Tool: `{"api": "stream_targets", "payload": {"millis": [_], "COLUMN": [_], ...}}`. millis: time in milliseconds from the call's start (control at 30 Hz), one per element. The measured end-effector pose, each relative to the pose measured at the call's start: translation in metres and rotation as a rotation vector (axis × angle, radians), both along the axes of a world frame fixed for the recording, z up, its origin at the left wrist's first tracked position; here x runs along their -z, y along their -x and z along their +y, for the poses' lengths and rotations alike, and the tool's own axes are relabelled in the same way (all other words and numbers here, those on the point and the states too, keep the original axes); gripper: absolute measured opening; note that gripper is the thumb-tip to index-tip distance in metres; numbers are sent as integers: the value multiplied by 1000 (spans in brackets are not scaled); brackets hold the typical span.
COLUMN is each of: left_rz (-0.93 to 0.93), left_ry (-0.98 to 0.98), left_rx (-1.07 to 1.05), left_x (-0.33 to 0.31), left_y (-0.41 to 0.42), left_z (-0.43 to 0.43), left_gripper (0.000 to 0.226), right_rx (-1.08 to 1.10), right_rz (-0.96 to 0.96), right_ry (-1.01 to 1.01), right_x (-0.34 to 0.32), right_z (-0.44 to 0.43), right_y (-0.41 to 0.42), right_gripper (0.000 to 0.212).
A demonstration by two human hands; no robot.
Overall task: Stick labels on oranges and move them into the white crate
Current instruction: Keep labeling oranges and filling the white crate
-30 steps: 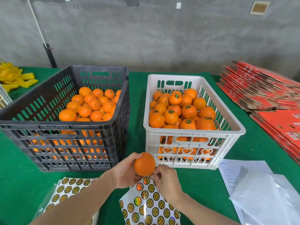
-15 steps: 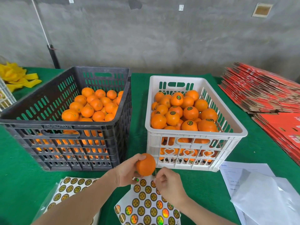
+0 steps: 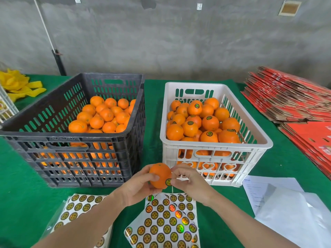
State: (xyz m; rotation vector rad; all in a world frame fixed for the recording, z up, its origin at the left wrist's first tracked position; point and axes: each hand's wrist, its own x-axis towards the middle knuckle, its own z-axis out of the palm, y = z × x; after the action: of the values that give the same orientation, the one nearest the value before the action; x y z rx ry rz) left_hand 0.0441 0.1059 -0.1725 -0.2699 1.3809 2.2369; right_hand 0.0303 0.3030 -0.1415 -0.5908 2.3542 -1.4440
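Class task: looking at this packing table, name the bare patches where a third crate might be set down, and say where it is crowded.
Bare green cloth lies left of the black crate and right of the white crate, before the red cartons. The strip between the crates is narrow. The near edge is crowded: sticker sheets, papers, both hands.

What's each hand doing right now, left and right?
Left hand: closed around the orange, holding it up.
Right hand: fingertips pinched on the round label, pressing it against that orange.
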Motion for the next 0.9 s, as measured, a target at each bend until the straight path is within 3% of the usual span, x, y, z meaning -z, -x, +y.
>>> {"api": "stream_targets", "payload": {"millis": [200,367,467,533,600,667,767,900], "left_rz": [-35,-15,24,58,94,151,249,400], "left_ry": [-21,8,4,2,-2,6,88,317], "left_rx": [-28,-1,34,66,94,124,155,142], "left_x": [-8,-14,-20,-28,-38,-49,-70,-105], "left_y": [-3,-9,-11,-12,-12,-12,-6,0], "left_z": [3,7,8,8,8,11,20,35], "left_gripper": [73,79,73,70,67,67,72,73], "right_rx": [-26,52,134,192,218,150,31,116], "right_rz": [118,232,297,239,132,145,284,399], "right_ry": [-62,-164,-162,-113,-44,-23,-46,-16], "right_x": [-12,-14,-15,-21,-32,-44,-58,-75], "right_z": [-5,-8,-8,-5,1,7,8,10], "right_y": [-1,-7,-14,-17,-17,-19,-28,-22], "right_gripper": [25,16,27,30,53,57,56,70]}}
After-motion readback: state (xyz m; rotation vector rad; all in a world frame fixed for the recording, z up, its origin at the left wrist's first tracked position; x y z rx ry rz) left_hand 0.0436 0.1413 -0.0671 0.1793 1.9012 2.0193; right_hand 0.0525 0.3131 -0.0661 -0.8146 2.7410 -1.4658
